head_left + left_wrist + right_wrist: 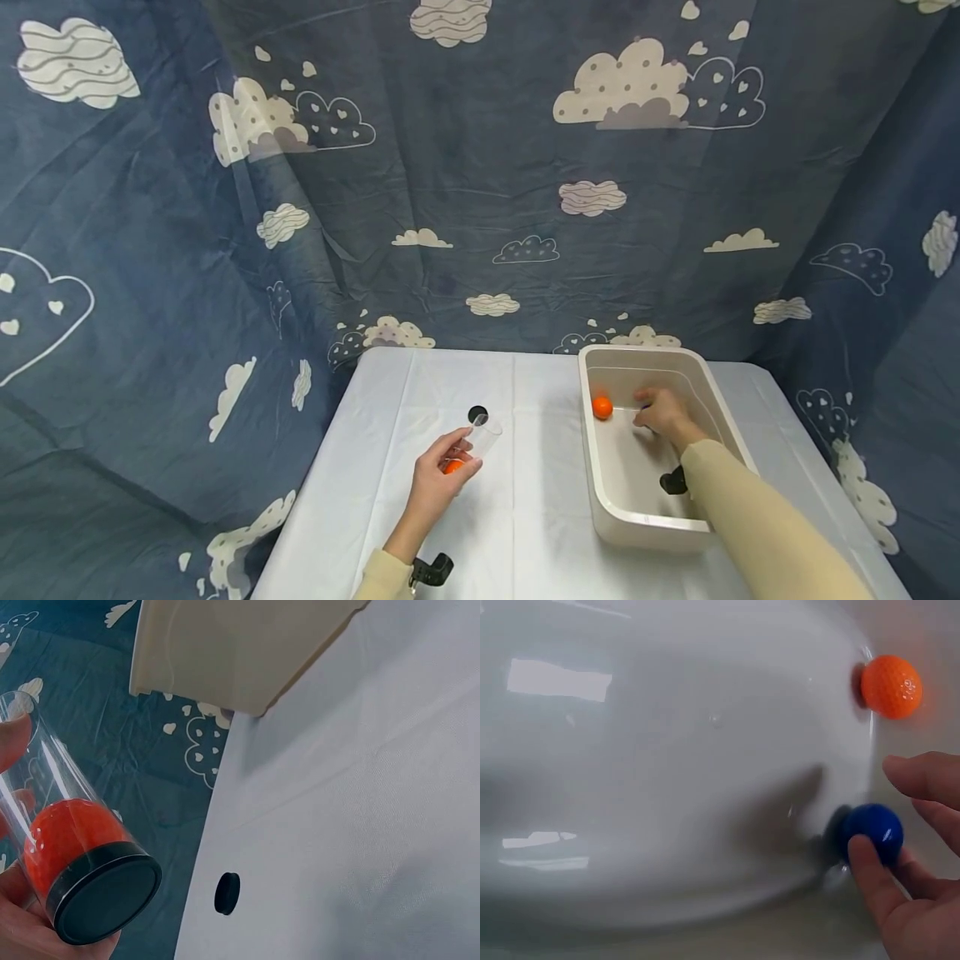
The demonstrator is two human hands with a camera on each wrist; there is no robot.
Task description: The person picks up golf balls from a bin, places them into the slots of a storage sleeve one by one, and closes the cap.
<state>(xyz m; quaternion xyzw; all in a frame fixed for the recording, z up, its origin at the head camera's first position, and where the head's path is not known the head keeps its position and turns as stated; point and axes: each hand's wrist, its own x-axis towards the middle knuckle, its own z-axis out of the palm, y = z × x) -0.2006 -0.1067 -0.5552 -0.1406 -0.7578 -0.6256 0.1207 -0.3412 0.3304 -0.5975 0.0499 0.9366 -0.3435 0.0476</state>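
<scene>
My left hand (pixel 441 475) grips a clear tube (pixel 483 435), tilted above the white table. Inside its lower end is an orange ball (pixel 71 836), next to a black cap (pixel 109 896) that closes that end. The other end, near the fingertips, has no cap. My right hand (pixel 663 414) reaches into the beige bin (pixel 652 518). There its fingers hold a shiny blue ball (pixel 874 831) low by the bin's wall, one fingertip across its front and another finger behind. A dimpled orange ball (pixel 892 687) lies a little apart from that hand.
A loose black cap (pixel 477 413) lies on the white table (pixel 525 533), behind the tube. The bin stands on the right side of the table. Dark blue cloth (pixel 480 283) with cloud prints hangs at the back and sides.
</scene>
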